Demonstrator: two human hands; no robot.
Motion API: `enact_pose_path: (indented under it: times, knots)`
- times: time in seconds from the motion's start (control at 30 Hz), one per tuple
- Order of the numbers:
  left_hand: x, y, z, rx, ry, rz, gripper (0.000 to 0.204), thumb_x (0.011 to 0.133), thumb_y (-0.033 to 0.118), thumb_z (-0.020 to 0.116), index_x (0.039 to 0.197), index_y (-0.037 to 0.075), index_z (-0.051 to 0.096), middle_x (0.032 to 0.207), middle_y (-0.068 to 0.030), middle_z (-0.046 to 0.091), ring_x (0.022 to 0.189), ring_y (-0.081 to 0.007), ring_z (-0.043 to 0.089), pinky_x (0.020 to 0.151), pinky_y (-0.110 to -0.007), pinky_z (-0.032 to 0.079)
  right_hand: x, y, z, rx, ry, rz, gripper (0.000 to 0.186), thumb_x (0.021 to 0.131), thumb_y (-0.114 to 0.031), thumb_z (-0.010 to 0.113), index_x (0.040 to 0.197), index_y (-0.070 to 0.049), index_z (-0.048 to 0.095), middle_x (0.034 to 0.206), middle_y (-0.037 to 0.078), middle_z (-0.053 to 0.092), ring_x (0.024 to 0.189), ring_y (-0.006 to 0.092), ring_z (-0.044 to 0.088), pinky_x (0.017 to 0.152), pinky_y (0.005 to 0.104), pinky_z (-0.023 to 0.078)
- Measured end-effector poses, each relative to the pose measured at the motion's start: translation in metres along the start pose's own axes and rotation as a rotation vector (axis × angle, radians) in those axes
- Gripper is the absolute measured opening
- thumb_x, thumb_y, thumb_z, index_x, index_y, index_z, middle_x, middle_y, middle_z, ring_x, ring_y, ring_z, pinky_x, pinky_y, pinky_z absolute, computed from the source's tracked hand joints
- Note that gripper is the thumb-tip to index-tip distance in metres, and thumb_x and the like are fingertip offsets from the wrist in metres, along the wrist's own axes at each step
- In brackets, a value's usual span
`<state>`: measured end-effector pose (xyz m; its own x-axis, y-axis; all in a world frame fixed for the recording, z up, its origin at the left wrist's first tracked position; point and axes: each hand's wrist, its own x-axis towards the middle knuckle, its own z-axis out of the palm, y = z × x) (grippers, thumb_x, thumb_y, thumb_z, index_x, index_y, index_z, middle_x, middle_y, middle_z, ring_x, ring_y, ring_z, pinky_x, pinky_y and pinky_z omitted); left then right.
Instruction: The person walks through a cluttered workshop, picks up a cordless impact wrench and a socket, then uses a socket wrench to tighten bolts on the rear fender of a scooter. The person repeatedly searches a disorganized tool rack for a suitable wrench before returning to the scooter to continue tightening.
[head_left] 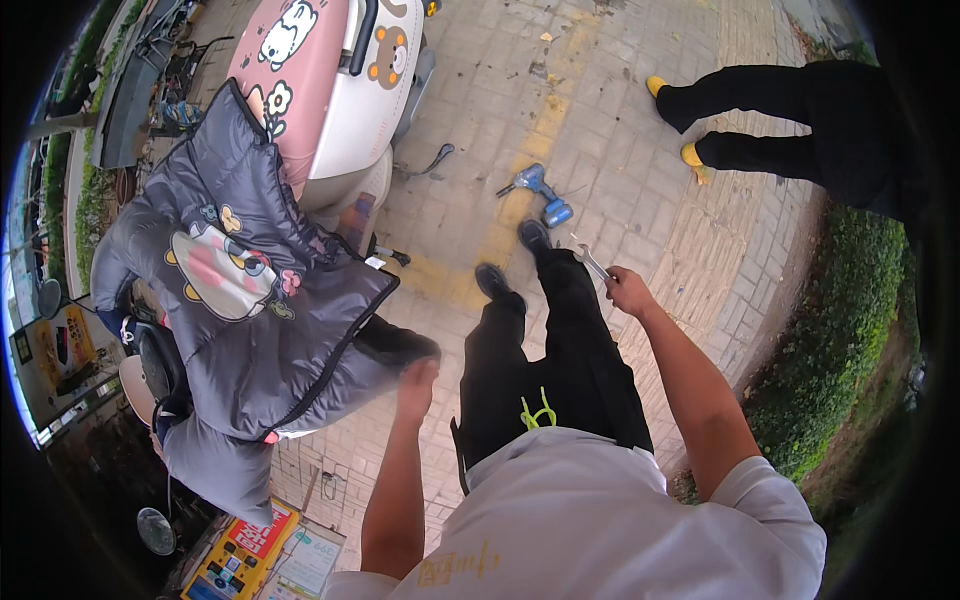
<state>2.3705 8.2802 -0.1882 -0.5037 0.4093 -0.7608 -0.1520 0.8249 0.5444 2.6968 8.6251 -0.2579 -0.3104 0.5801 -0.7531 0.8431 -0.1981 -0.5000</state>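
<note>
A grey quilted scooter wind cover [330,300] with cartoon patches and black edging drapes over the front of a pink and white scooter [330,130]. At the cover's near right flap, my left hand [417,388] is closed on the fabric, slightly blurred, and the flap stretches out toward me. My right hand [627,292], held out to the right, is closed around a silver wrench [592,262] whose jaw end points away from the fist. Beyond my shoes on the paving lies a blue cordless drill [540,190] with its battery attached.
At the upper right stands another person [780,110] in black trousers and yellow shoes. A green hedge [825,340] runs along the right side. A yellow box-shaped unit [240,560] stands at the lower left, near a round mirror [156,530]. Paving bricks [640,130] cover the ground.
</note>
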Motion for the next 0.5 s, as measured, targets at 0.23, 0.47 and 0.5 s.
enact_pose_path:
  times: [0.23,0.47,0.5]
  knots:
    - [0.020,0.013,0.058,-0.289,0.136,-0.217,0.033,0.094,0.024,0.054,0.113,-0.002,0.062,0.102,-0.0127,0.066,0.095,-0.0236,0.060,0.090,-0.032,0.046,0.161,-0.096,0.024,-0.382,-0.168,-0.107,0.028,0.086,-0.021,0.050,0.102,-0.004,0.065,0.101,0.024,0.065,0.097,0.0409,0.062,0.086,0.0470,0.049]
    - [0.175,-0.028,0.093,-0.476,0.156,-0.153,0.034,0.096,0.026,0.056,0.114,-0.002,0.062,0.102,-0.0109,0.068,0.094,-0.0162,0.061,0.087,-0.030,0.047,0.272,-0.106,0.131,-0.524,-0.162,-0.196,0.029,0.088,-0.022,0.048,0.101,-0.002,0.065,0.102,0.024,0.066,0.098,0.0402,0.062,0.086,0.0474,0.049]
    - [0.200,-0.043,0.099,-0.467,0.164,-0.148,0.034,0.096,0.027,0.058,0.114,-0.002,0.062,0.101,-0.0099,0.068,0.094,-0.0156,0.061,0.088,-0.030,0.047,0.289,-0.106,0.156,-0.535,-0.176,-0.214,0.029,0.088,-0.022,0.048,0.101,-0.003,0.065,0.102,0.023,0.066,0.098,0.0401,0.063,0.086,0.0475,0.050]
